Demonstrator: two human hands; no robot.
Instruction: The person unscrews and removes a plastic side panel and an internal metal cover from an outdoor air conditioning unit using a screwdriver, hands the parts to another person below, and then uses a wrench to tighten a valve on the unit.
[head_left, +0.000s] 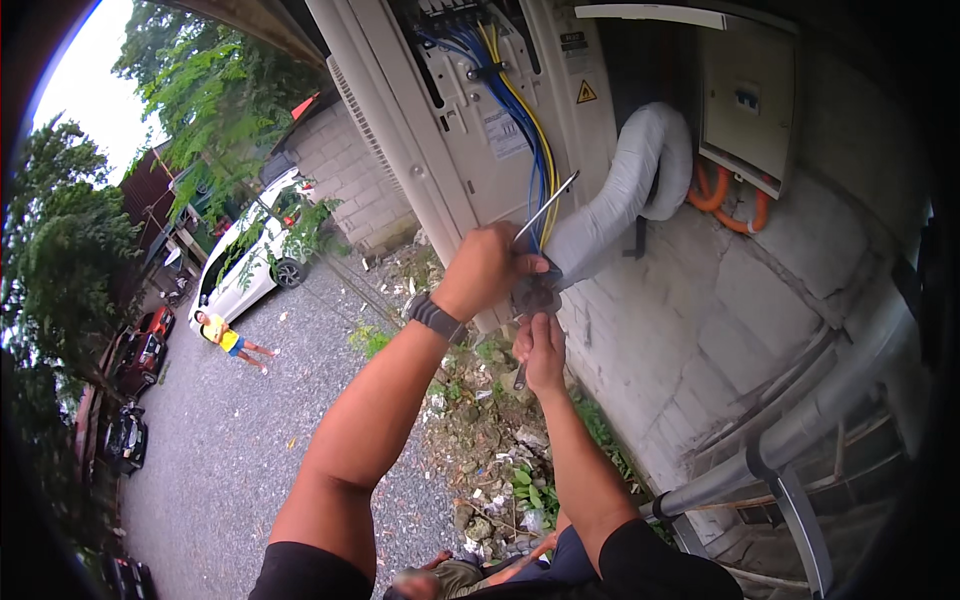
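Below an opened air-conditioner outdoor unit point(465, 190), my two hands meet at a dark fitting point(538, 297) beside the lower end of a wrapped pipe bundle point(620, 190). My left hand point(485, 275), with a dark watch on its wrist, is closed around a screwdriver point(548, 208). Its metal shaft points up and right, while the palm hides its handle. From below, my right hand point(543, 355) closes its fingers against the fitting. A dark tool end point(520, 378) sticks out under that hand; its kind is unclear. Blue and yellow wires point(535, 150) run down behind my left hand.
A breaker box point(745, 105) with orange conduit point(735, 200) hangs on the block wall point(700, 320). A metal ladder point(790, 500) stands at lower right. One person point(228, 335) stands on the gravel point(240, 440) near a white car point(250, 250); another person point(460, 578) is below me.
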